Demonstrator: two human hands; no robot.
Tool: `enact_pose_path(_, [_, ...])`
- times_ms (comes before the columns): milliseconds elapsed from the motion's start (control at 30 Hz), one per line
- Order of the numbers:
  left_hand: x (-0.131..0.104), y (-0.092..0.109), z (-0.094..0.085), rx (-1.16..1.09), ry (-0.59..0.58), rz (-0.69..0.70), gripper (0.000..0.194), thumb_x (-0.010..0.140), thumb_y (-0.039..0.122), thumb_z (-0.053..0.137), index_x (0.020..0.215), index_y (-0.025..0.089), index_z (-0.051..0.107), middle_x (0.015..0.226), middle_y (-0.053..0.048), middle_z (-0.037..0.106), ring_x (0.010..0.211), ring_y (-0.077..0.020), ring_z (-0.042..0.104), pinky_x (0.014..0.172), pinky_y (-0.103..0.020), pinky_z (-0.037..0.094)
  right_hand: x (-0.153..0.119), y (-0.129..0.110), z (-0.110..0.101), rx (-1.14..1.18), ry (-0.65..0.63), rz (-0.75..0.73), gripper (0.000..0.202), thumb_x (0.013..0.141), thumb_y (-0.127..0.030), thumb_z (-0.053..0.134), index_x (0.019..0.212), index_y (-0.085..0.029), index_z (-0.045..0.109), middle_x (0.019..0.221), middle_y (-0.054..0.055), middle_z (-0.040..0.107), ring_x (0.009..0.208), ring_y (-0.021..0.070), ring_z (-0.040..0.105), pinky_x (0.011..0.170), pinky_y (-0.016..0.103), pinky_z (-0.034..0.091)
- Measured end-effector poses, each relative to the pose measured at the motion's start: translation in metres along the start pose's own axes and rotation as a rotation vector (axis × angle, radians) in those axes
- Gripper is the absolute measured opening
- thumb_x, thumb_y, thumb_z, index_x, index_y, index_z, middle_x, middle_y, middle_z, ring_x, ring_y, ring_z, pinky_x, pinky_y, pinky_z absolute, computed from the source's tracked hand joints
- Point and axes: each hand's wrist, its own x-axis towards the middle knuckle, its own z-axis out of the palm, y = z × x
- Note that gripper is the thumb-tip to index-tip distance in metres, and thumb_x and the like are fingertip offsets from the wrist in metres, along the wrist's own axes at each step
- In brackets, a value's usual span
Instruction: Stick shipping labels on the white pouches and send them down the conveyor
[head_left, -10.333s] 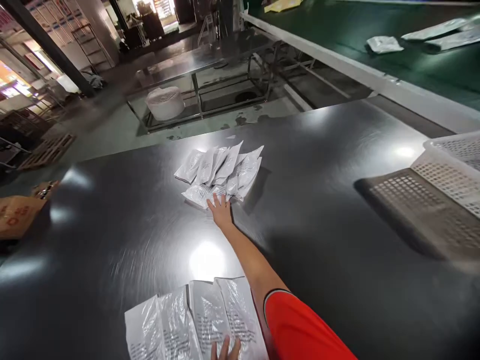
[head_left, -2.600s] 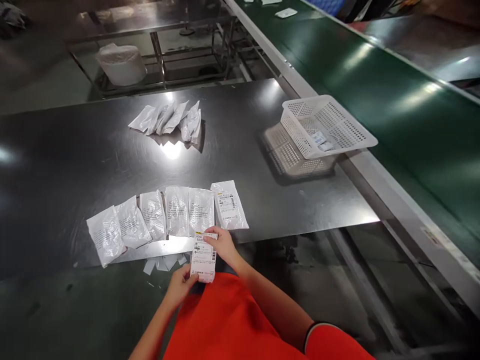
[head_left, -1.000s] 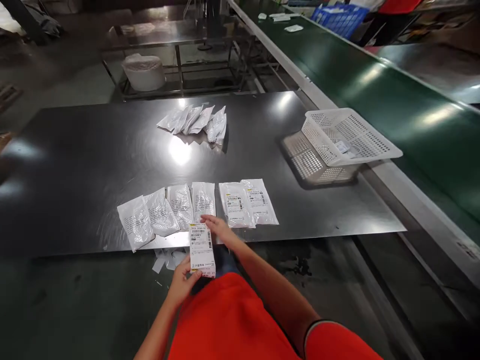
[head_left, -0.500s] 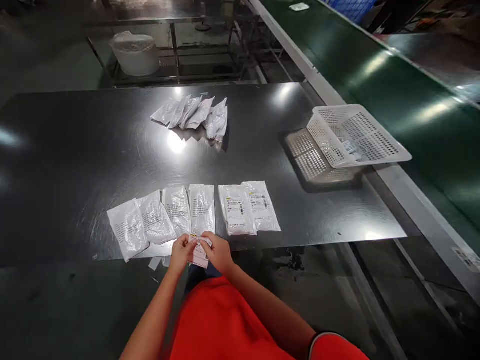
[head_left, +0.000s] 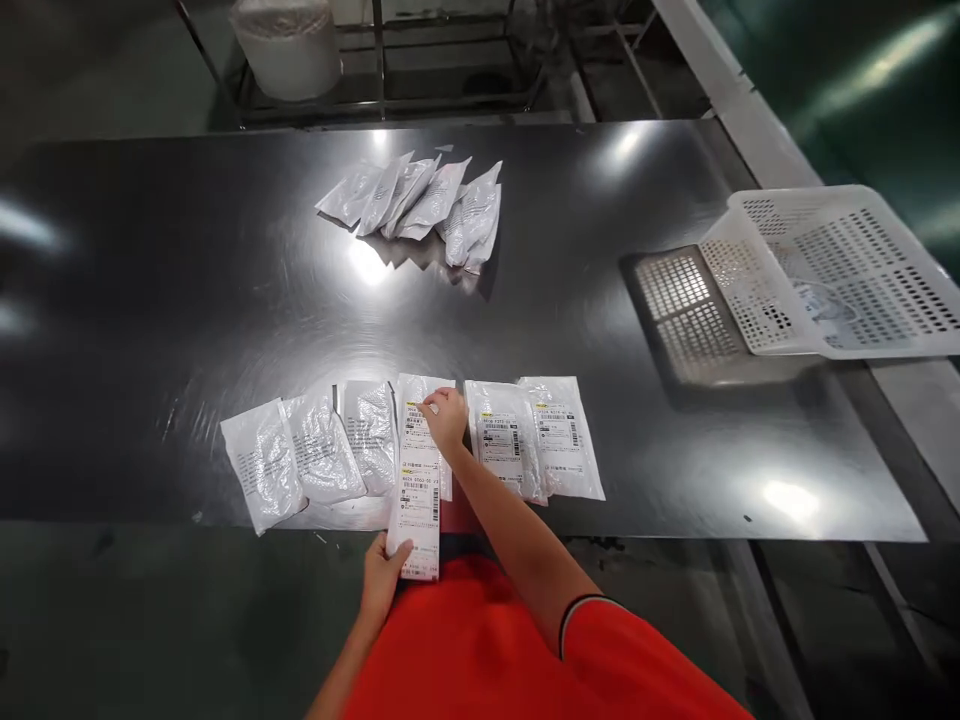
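Left hand (head_left: 384,582) pinches the label strip's (head_left: 418,492) bottom end, lower centre of frame; right hand (head_left: 445,418) presses its top onto a pouch (head_left: 422,388) in the near row. Spare pouches (head_left: 420,205) upper centre, basket (head_left: 832,265) right.

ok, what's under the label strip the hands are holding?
The label strip lies over a white pouch in the near row; only the pouch's top edge and right side show, the rest is covered. The right hand presses its top; the left hand holds its lower end off the table.
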Motion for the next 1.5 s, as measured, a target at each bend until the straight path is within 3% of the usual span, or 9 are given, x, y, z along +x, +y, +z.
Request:
enact_pose_path(167, [-0.031, -0.02, -0.017, 0.042, -0.141, -0.032, 0.046, 0.058, 0.062, 0.075, 0.071, 0.017, 0.077, 0.073, -0.012, 0.078, 0.064, -0.029, 0.069, 0.063, -0.041, 0.056, -0.026, 0.0, 0.015, -0.14, 0.044, -0.102, 0.042, 0.094, -0.029, 0.046, 0.133, -0.013, 0.051, 0.142, 0.017, 0.046, 0.132, 0.0327, 0.037, 0.11, 0.054, 0.025])
enact_pose_path(267, [-0.048, -0.018, -0.027, 0.102, -0.138, 0.029, 0.046, 0.059, 0.063, 0.074, 0.071, 0.019, 0.079, 0.082, -0.013, 0.079, 0.075, -0.0323, 0.07, 0.073, -0.044, 0.056, -0.049, -0.004, 0.031, -0.282, -0.066, -0.343, 0.051, 0.097, -0.028, 0.037, 0.145, -0.011, 0.037, 0.155, 0.016, 0.029, 0.144, 0.0304, 0.021, 0.118, 0.052, 0.013])
enact_pose_path(400, [-0.059, -0.003, -0.042, 0.169, -0.09, 0.094, 0.049, 0.067, 0.061, 0.07, 0.086, 0.017, 0.08, 0.101, -0.015, 0.077, 0.095, -0.0336, 0.069, 0.09, -0.046, 0.053, -0.062, 0.0, 0.04, -0.432, -0.158, -0.403, 0.061, 0.098, -0.038, 0.033, 0.149, -0.007, 0.028, 0.158, 0.016, 0.02, 0.147, 0.03, 0.015, 0.119, 0.05, 0.012])
enact_pose_path(733, [-0.046, 0.046, -0.059, 0.282, -0.021, 0.286, 0.04, 0.078, 0.05, 0.064, 0.097, 0.018, 0.077, 0.109, -0.014, 0.074, 0.106, -0.0305, 0.066, 0.097, -0.046, 0.05, -0.046, 0.079, -0.021, -0.554, -0.09, -0.539, 0.062, 0.096, -0.04, 0.036, 0.147, -0.005, 0.032, 0.155, 0.02, 0.027, 0.144, 0.0308, 0.023, 0.117, 0.051, 0.018])
enact_pose_path(867, [-0.03, 0.063, -0.07, 0.398, 0.053, 0.404, 0.036, 0.084, 0.043, 0.058, 0.105, 0.021, 0.075, 0.127, -0.014, 0.066, 0.121, -0.0305, 0.058, 0.103, -0.047, 0.045, -0.044, 0.051, -0.009, -0.525, -0.043, -0.505, 0.064, 0.094, -0.042, 0.04, 0.148, -0.01, 0.032, 0.155, 0.021, 0.027, 0.144, 0.0378, 0.021, 0.113, 0.064, 0.015])
enact_pose_path(1033, [0.009, 0.081, -0.1, 0.829, 0.155, 0.406, 0.026, 0.084, 0.033, 0.06, 0.103, 0.027, 0.076, 0.152, -0.008, 0.042, 0.147, -0.0383, 0.015, 0.114, -0.068, 0.007, -0.076, -0.016, 0.036, -0.466, -0.39, -0.82, 0.062, 0.092, -0.04, 0.045, 0.149, -0.019, 0.032, 0.157, 0.013, 0.025, 0.145, 0.0338, 0.02, 0.115, 0.06, 0.015])
enact_pose_path(1133, [0.032, 0.083, -0.118, 1.013, 0.138, 0.258, 0.019, 0.083, 0.029, 0.063, 0.094, 0.03, 0.078, 0.158, -0.003, 0.031, 0.147, -0.0441, -0.004, 0.102, -0.082, -0.003, -0.081, -0.013, 0.041, -0.458, -0.458, -0.83, 0.064, 0.092, -0.045, 0.046, 0.149, -0.02, 0.032, 0.157, 0.012, 0.024, 0.145, 0.0342, 0.019, 0.114, 0.063, 0.013])
enact_pose_path(1333, [0.059, 0.074, -0.161, 1.044, 0.05, 0.288, 0.028, 0.083, 0.022, 0.06, 0.106, 0.03, 0.074, 0.153, -0.005, 0.041, 0.147, -0.0368, 0.014, 0.111, -0.071, 0.002, -0.067, 0.036, 0.007, -0.414, -0.438, -0.859, 0.062, 0.088, -0.038, 0.053, 0.146, -0.017, 0.039, 0.155, 0.014, 0.03, 0.143, 0.0367, 0.023, 0.114, 0.062, 0.014])
enact_pose_path(1500, [0.052, 0.093, -0.165, 1.004, 0.021, 0.322, 0.029, 0.083, 0.02, 0.059, 0.106, 0.029, 0.074, 0.148, -0.007, 0.048, 0.147, -0.0399, 0.012, 0.105, -0.079, -0.001, -0.087, 0.002, 0.001, -0.182, -0.377, -0.575, 0.056, 0.086, -0.036, 0.053, 0.139, -0.016, 0.048, 0.154, 0.016, 0.032, 0.144, 0.0378, 0.019, 0.114, 0.065, 0.01])
